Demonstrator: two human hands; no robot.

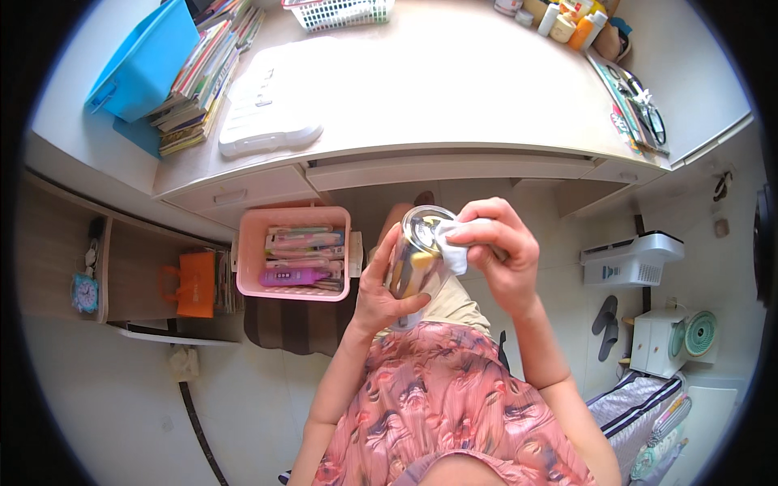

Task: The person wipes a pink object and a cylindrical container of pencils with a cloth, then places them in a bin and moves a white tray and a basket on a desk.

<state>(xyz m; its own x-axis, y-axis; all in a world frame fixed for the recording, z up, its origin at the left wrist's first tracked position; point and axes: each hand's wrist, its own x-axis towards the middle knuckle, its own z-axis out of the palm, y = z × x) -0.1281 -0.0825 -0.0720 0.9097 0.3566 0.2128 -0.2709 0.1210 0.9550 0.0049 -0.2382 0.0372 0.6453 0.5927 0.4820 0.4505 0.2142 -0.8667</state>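
Note:
A clear plastic jar (419,255) with a transparent round lid is held above my lap, tilted, with dark and yellow items showing through its wall. My left hand (384,288) wraps around its side, thumb across the front. In my right hand (501,246) is a crumpled white cloth or tissue (453,246), pinched by the fingers and pressed at the lid's edge. To the left of the jar stands a pink plastic basket (293,296), holding several packaged pens or brushes and a purple bottle (292,276).
Ahead is a white desk (437,97) with a shallow drawer (450,171) in its front. On it are a white plastic case (273,91), stacked books (200,85), a blue bin (146,61), a white basket (340,15) and bottles (571,27). Grey slippers (606,328) lie at right.

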